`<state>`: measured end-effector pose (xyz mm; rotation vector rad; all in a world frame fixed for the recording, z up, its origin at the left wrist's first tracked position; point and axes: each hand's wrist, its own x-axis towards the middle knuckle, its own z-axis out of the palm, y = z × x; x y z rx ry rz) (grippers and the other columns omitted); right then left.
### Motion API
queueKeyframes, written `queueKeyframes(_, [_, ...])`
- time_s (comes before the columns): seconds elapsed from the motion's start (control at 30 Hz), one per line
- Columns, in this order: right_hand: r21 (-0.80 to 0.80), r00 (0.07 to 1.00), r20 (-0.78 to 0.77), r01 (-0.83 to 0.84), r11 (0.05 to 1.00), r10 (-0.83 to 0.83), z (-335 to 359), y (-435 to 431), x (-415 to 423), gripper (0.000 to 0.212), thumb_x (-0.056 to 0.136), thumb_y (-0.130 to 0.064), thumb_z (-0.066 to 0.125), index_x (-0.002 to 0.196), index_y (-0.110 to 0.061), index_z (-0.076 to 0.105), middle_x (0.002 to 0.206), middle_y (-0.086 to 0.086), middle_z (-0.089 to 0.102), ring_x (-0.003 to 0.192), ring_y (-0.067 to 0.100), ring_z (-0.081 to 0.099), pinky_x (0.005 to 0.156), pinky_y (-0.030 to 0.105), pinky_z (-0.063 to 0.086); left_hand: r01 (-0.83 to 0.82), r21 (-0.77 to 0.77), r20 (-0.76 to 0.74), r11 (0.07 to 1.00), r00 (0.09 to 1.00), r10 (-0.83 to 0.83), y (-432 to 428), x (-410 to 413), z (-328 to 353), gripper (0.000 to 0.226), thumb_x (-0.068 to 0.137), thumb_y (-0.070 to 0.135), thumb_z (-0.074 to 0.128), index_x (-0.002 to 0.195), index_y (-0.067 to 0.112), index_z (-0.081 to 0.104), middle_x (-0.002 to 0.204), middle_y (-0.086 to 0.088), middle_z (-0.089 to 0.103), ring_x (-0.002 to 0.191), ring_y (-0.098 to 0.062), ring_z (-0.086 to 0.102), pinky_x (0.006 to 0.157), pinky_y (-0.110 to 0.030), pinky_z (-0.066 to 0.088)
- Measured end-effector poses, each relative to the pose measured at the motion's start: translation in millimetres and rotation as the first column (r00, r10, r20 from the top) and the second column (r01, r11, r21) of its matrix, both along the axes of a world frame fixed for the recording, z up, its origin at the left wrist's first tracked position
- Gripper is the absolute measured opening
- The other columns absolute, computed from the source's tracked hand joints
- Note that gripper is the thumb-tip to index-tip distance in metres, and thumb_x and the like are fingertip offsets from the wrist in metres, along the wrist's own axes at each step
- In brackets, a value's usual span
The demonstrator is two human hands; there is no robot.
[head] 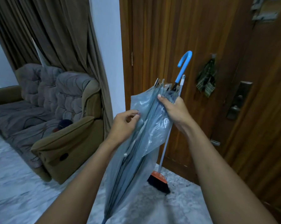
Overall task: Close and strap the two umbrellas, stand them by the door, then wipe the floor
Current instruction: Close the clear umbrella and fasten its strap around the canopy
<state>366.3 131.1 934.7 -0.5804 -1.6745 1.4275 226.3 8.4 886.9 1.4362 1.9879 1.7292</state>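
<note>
Right hand grasps the collapsed blue umbrella, left hand beside it pinches a loose fold: gathering step, strap-wrapping likely next.

We face a brown wooden door that fills the right half of the frame, with vertical grooves, a hinge on its left edge and a dark lock plate at the right. A green cloth hangs from a hook on it. A broom leans on the door, bristles on the pale, mottled floor. Left of the door we see a narrow white wall, then a long brown curtain across the upper left. Below it sits a padded grey and tan sofa with a dark round thing on its seat. The light is dim and bluish.
</note>
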Motion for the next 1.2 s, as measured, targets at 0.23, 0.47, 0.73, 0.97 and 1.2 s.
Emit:
queueKeyframes(0.23, [-0.117,0.990,-0.141,-0.016,0.993,0.000,7.5,-6.6,-5.4,0.036,0.086,-0.022,0.075,0.117,-0.005,0.066,0.108,0.011,0.075,0.099,0.026,0.073,0.090,0.043,0.058,0.328,-0.286,0.215,0.901,0.938,-0.273,-4.9,-10.6,2.3,0.066,0.087,0.064,0.054,0.145,0.036,0.041,0.150,0.015,0.036,0.140,-0.006,0.029,0.118,-0.037,0.018])
queueKeyframes(0.47, [-0.193,0.986,-0.161,-0.070,0.979,0.039,6.9,-19.2,-22.7,0.039,0.089,-0.030,0.071,0.120,-0.008,0.063,0.112,0.015,0.072,0.100,0.030,0.072,0.091,0.045,0.058,0.491,-0.130,0.161,0.861,0.868,-0.470,-23.5,-7.6,6.2,0.053,0.095,0.027,0.059,0.146,0.027,0.041,0.139,0.014,0.055,0.129,-0.005,0.051,0.106,-0.025,0.041])
queueKeyframes(0.73, [0.040,1.000,0.016,0.020,0.999,-0.020,2.0,-25.9,-45.0,0.039,0.090,-0.053,0.061,0.119,-0.027,0.059,0.122,0.004,0.064,0.110,0.018,0.066,0.101,0.043,0.052,0.308,0.048,0.256,0.950,0.916,-0.310,-27.9,-8.2,-6.2,0.041,0.095,0.012,0.060,0.132,0.028,0.052,0.119,0.014,0.066,0.104,0.003,0.065,0.079,-0.011,0.050])
queueKeyframes(0.97, [0.510,0.796,-0.131,0.566,0.648,-0.591,-14.0,-65.9,-29.9,0.052,0.081,-0.044,0.074,0.126,-0.028,0.052,0.118,-0.011,0.042,0.109,0.001,0.037,0.091,0.014,0.036,0.181,0.058,0.283,0.982,0.940,-0.190,-25.3,-18.5,-15.1,0.058,0.092,0.021,0.065,0.146,0.022,0.043,0.132,0.008,0.061,0.111,0.002,0.062,0.093,-0.017,0.051])
queueKeyframes(1.2, [0.747,0.916,0.078,0.208,0.632,-0.394,-50.0,-91.7,-25.9,0.008,0.087,-0.034,0.070,0.093,-0.029,0.067,0.079,-0.015,0.067,0.077,0.000,0.060,0.098,0.040,0.044,0.100,0.064,0.335,0.993,0.935,-0.116,-26.8,-25.5,-10.9,0.061,0.087,0.029,0.071,0.143,0.027,0.046,0.135,0.005,0.059,0.120,-0.006,0.058,0.102,-0.031,0.050])
